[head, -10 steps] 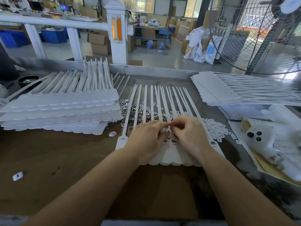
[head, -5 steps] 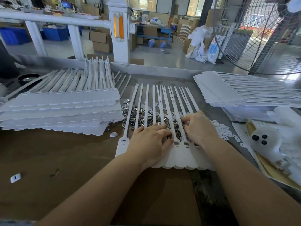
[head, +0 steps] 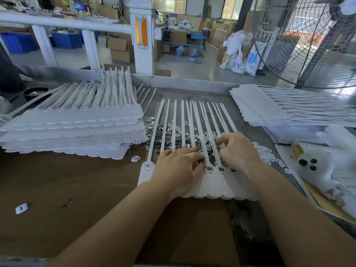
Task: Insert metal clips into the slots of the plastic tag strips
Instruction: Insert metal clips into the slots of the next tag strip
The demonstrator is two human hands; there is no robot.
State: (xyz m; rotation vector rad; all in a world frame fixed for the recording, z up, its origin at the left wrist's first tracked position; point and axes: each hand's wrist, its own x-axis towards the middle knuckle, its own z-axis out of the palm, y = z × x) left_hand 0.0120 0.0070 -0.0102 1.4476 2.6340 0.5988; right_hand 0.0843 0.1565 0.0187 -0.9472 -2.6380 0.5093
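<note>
— Which step was in hand?

— Fetching a clip, by my reading. The tag strip (head: pixel 212 182) lay at the table's six o'clock, its tails fanning toward twelve over the heap of metal clips (head: pixel 154 132). The left hand (head: pixel 177 170) pressed flat on the strip's heads, fingers straight, gripping nothing. The right hand (head: pixel 237 151), at the strip's three o'clock side, had its fingers curled down among the loose pieces between the tails — whether they pinched a clip, I could not tell.

— And the next move?

— Three slots (head: pixel 221 169) showed just beside the left fingertips. A clip would need turning flat and seating squarely in one while the left hand steadied the strip.
</note>
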